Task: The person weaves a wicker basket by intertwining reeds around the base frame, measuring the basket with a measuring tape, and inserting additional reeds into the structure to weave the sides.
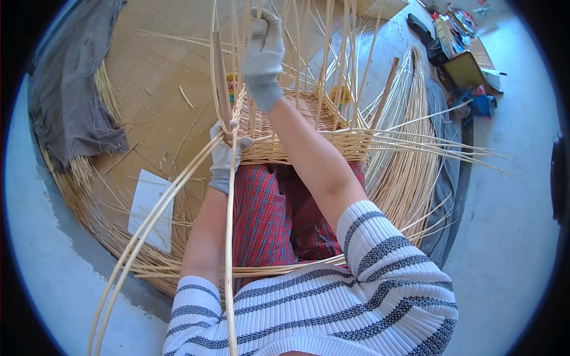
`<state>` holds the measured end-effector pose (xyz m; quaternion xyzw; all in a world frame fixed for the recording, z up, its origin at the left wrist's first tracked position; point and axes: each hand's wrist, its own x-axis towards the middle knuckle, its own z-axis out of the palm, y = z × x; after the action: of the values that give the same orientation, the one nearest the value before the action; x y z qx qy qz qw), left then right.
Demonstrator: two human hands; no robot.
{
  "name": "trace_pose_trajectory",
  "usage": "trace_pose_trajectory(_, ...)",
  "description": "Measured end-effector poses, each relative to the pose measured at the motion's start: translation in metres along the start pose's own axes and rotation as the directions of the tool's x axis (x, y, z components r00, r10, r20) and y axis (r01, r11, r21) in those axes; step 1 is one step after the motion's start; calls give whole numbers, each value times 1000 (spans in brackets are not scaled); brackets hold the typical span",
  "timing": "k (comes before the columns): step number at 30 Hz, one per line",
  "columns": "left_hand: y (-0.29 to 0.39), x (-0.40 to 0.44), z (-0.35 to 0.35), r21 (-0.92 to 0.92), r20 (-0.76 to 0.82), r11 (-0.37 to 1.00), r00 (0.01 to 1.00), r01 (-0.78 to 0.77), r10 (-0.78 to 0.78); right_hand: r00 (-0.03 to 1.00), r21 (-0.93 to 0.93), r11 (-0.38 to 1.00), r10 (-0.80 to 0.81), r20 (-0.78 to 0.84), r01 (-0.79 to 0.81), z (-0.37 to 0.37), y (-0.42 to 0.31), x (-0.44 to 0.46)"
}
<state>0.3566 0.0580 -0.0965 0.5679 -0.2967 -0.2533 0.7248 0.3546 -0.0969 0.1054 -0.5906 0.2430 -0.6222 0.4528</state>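
Note:
A partly woven wicker basket (332,142) rests over my lap on a red plaid cloth (258,213), with upright stakes rising from its sides. My left hand (225,157), in a pale glove, is closed at the basket's near left corner, where long canes (157,213) cross and run toward me. Above the basket my right hand (263,50), also gloved, is raised among the stakes with its fingers curled round a thin upright stake (259,7). A flat brown strip (221,83) stands at the left corner.
Bundles of loose canes (409,148) lie on the right, their ends sticking out. Dark cloth (74,89) covers more canes at the left. A white sheet (151,207) lies on the brown board (160,65). Boxes and odds and ends (469,68) stand at the upper right.

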Motion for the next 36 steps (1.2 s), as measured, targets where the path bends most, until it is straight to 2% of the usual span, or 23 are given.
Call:
trace_pose_trajectory(2, 34, -11, 9, 5, -60, 999, 997, -43, 43, 994, -63, 997, -34, 102, 41, -14, -18, -28)
trace_pose_trajectory(4, 47, -38, 5, 24, -98, 996, 991, -88, 90, 914, 63, 925, -379, 142, 374, -32, -23, -46)
trace_pose_trajectory(5, 46, -61, -6, 361, -67, 920, 980, -153, 189, 889, 30, 901, -431, 155, 432, -49, -18, -45)
trace_pose_trajectory(6, 47, -74, -14, 650, -3, 732, 963, -203, 269, 948, 282, 914, -316, 42, 292, -63, -14, -41)
trace_pose_trajectory(7, 54, -68, -21, 642, 352, 533, 829, -551, 434, 985, 526, 835, -172, -32, 163, -77, -9, -35)
trace_pose_trajectory(8, 75, -67, -5, 640, 353, 533, 828, -553, 436, 918, -51, 924, -383, -103, 380, -101, -3, -31)
trace_pose_trajectory(9, 105, -66, 23, 585, 203, 756, 955, -294, 215, 812, -611, 657, -582, -39, 442, -128, 4, -29)
trace_pose_trajectory(10, 121, -60, 40, 474, 86, 881, 995, -1, -46, 805, -609, 656, -591, -48, 445, -154, 8, -37)
trace_pose_trajectory(11, 92, -47, 39, 689, 171, 711, 985, -140, 28, 919, -339, 903, -343, -193, 265, -180, 8, -58)
trace_pose_trajectory(12, 77, -43, 36, 694, 182, 702, 982, -162, 47, 970, -9, 999, -47, -238, 46, -200, 8, -79)
trace_pose_trajectory(13, 64, -37, 36, 639, 189, 758, 982, -126, 3, 955, 316, 932, 242, -173, -179, -210, 5, -91)
trace_pose_trajectory(16, 74, -23, 43, 624, 205, 781, 963, 9, -175, 878, 322, 921, 330, -346, -219, -211, -3, -112)
trace_pose_trajectory(21, 75, -14, 37, 869, 208, 489, 952, -74, -225, 956, 175, 964, 233, -177, -202, -204, -17, -105)
trace_pose_trajectory(23, 81, -21, 43, 918, 220, 369, 961, -147, -164, 947, 256, 940, 274, -167, -227, -216, -3, -104)
trace_pose_trajectory(26, 127, -26, 76, 896, 261, 406, 953, -180, -153, 944, 407, 869, 326, -43, -282, -240, 5, -115)
trace_pose_trajectory(27, 95, -14, 75, 851, 230, 486, 973, -200, -1, 898, 406, 833, 435, -63, -375, -239, -4, -119)
trace_pose_trajectory(28, 83, 1, 72, 847, 225, 496, 974, -193, -3, 841, 407, 789, 535, -83, -461, -241, -11, -122)
trace_pose_trajectory(29, 76, 19, 68, 690, 267, 706, 850, 162, -455, 839, 354, 800, 539, -69, -484, -251, -6, -125)
trace_pose_trajectory(30, 69, 30, 68, 506, 418, 664, 516, 551, -747, 846, 347, 808, 529, -69, -477, -255, -9, -120)
trace_pose_trajectory(33, 51, 19, 67, 405, 398, 763, 654, 504, -643, 827, -39, 828, 560, 47, -559, -234, -35, -81)
trace_pose_trajectory(34, 50, 15, 69, 365, 349, 776, 696, 515, -627, 917, -358, 898, 343, 206, -255, -227, -5, -56)
trace_pose_trajectory(35, 61, 8, 74, 336, 304, 823, 774, 458, -555, 895, -571, 811, 156, 418, 125, -220, 27, -30)
trace_pose_trajectory(36, 61, 5, 77, 338, 298, 822, 777, 458, -555, 889, -571, 820, 229, 396, 43, -186, 24, -6)
